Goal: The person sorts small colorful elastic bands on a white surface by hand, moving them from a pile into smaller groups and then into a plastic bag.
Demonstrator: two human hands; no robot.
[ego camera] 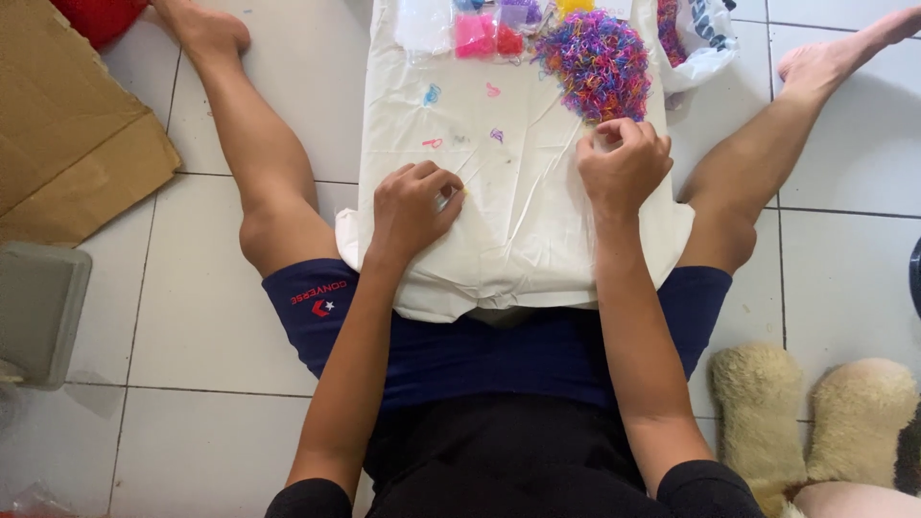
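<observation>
Both hands rest curled on the white sheet (518, 192): the left hand (414, 206) loosely fisted, the right hand (622, 163) pinching something unclear just below the multicoloured band pile (597, 59).

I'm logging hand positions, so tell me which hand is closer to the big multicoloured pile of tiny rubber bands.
Right. The right hand sits at the near edge of the rubber band pile, fingertips about touching it. The left hand rests lower down on the white sheet, well to the pile's left.
</observation>
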